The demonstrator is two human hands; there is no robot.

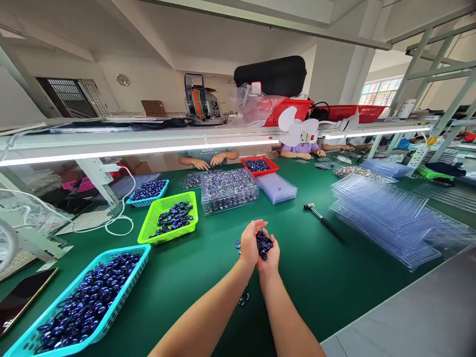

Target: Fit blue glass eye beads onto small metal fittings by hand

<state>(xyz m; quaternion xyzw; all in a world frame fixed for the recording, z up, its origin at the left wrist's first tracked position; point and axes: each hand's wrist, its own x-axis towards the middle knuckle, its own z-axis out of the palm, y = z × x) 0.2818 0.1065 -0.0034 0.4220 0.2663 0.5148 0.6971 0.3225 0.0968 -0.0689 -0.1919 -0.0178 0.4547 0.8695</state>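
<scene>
My left hand (249, 244) and my right hand (271, 260) are cupped together above the green table. Between the palms lies a heap of small, shiny dark blue rounded pieces (264, 244); their exact kind I cannot make out. A few loose pieces (243, 299) rest on the table beside my forearms, and some more show just left of my left hand. Nearby on the left, a green basket (142, 234) and a large light blue basket (146, 250) contain many similar dark blue pieces.
Stacked clear trays filled with pieces (230, 191) stand ahead, beside other clear trays (278, 188) and a red basket (275, 167). A hammer (323, 222) lies right, before a large pile of clear trays (386, 213). A phone (26, 297) lies left. Co-workers' hands (208, 161) appear beyond.
</scene>
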